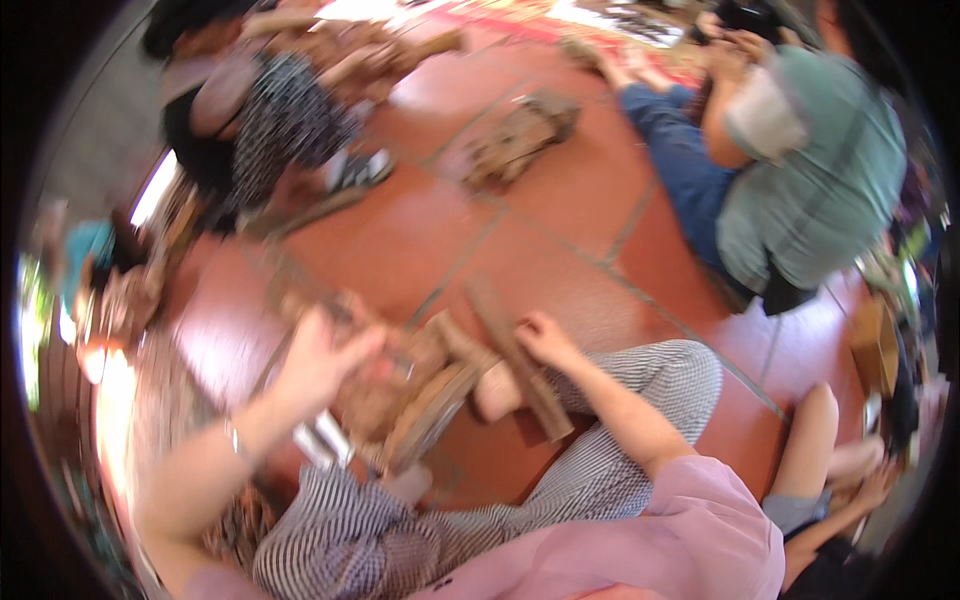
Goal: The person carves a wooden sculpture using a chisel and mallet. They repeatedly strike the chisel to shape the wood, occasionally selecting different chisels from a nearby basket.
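Note:
I sit on the floor with a pile of brown wood pieces (440,400) between my striped trouser legs. My left hand (335,345) is raised over the left side of this pile, its fingers smeared by motion, so what it holds is unclear. My right hand (546,338) is closed with curled fingers, beside a long flat wooden strip (515,365) that slants across my right foot. Whether the fingers touch the strip or pinch something small is not visible. A white-and-grey object (324,440), blurred, is near my left knee.
Red floor tiles (570,260) spread ahead. A rough wood chunk (525,140) lies farther off. One person (260,110) sits at the far left with wood pieces, another in a green shirt (810,170) at the right. A cardboard box (873,348) stands at the right edge.

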`<state>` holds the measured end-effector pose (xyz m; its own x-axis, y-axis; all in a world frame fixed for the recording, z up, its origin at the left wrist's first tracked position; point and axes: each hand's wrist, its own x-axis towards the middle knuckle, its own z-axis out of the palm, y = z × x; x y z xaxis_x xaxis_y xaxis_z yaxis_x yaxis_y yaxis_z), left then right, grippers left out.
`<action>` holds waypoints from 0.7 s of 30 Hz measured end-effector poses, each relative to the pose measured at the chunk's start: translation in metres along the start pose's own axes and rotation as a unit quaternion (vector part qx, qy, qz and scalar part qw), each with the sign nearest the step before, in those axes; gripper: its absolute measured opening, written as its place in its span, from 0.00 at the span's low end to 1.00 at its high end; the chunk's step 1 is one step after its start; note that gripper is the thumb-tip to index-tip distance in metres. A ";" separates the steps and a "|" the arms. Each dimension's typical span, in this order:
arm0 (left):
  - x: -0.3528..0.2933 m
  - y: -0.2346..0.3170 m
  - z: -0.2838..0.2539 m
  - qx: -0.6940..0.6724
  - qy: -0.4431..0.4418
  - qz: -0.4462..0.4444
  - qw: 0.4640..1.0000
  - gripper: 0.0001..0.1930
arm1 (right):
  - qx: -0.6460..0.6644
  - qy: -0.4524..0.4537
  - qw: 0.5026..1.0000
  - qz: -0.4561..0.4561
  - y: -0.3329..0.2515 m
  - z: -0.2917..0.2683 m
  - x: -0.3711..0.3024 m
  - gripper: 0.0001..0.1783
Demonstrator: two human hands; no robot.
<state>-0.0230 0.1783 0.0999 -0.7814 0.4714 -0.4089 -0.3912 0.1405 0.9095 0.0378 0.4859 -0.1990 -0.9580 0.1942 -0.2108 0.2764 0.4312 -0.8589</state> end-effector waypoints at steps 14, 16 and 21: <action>0.015 -0.025 -0.034 -0.053 -0.030 0.105 0.993 0.09 | 0.025 0.019 0.994 -0.108 -0.116 0.007 -0.017 0.20; 0.011 -0.026 -0.031 -0.018 -0.034 0.103 0.994 0.11 | -0.106 0.091 0.975 -0.171 -0.092 0.006 -0.018 0.25; 0.008 -0.051 -0.033 0.140 -0.022 0.083 0.986 0.11 | -0.086 -0.004 0.993 -0.076 -0.043 0.021 -0.024 0.44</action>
<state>-0.0251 0.1463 0.0477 -0.7987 0.5453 -0.2545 -0.1055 0.2894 0.9514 0.0477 0.4442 -0.1663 -0.9902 0.1079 -0.0888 0.1360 0.6000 -0.7884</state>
